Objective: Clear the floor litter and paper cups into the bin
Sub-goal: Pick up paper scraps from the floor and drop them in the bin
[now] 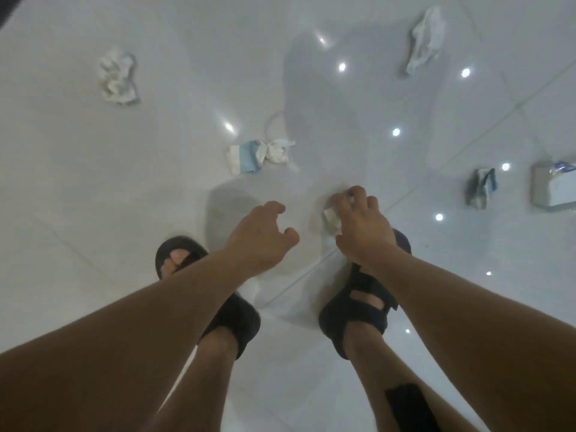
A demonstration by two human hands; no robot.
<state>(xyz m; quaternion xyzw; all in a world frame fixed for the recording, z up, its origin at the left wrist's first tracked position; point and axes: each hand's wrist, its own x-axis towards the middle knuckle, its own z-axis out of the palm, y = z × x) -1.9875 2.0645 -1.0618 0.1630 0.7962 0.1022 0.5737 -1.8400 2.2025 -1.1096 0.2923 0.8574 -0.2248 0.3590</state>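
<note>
Crumpled scrap (331,219) pinched under my right hand (363,227), arm stretched down; left hand (260,236) hovers beside, fingers loosely curled (empty).

Six bits of litter lie on the floor (93,188): three crumpled papers (118,77) (425,39) (331,217), one blue-and-white wad (246,157), one packet (481,188), one box (553,190). Two hands (261,235) (364,232), two black sandals (237,316) (358,304).
</note>
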